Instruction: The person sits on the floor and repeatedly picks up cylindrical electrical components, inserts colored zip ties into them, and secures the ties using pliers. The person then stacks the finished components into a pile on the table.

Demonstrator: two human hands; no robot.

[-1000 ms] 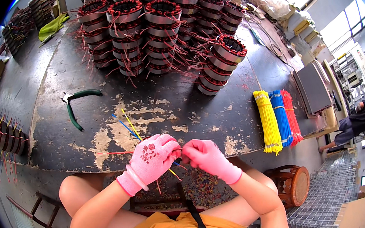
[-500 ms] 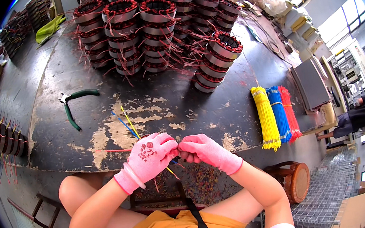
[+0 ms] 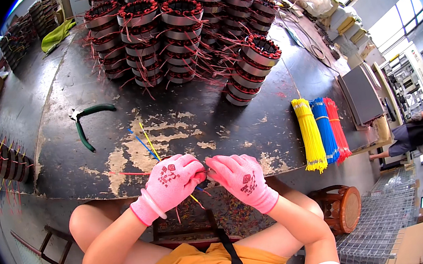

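Both my hands wear pink gloves and meet just past the table's front edge. My left hand (image 3: 173, 182) is closed round a few thin wires: a yellow wire (image 3: 151, 143), a blue wire (image 3: 141, 141) and a red wire (image 3: 130, 173) stick out beyond it over the tabletop. Other ends of the wires hang out below the palm. My right hand (image 3: 244, 181) is closed, its fingertips pinching at a thin dark wire end (image 3: 207, 171) close to the left fingertips. The fingers hide where the wires come together.
Green-handled cutting pliers (image 3: 82, 123) lie left on the worn table (image 3: 253, 132). Stacked motor stators (image 3: 180, 41) with red leads fill the back. Yellow (image 3: 309, 134), blue (image 3: 324, 129) and red wire bundles (image 3: 336, 125) lie right. Another stator stack (image 3: 11, 161) lies far left. A person (image 3: 420, 131) stands far right.
My right hand has rolled over, so the printed back of its glove now shows, and its fingers have straightened. My left hand stays nearly in place with the wires.
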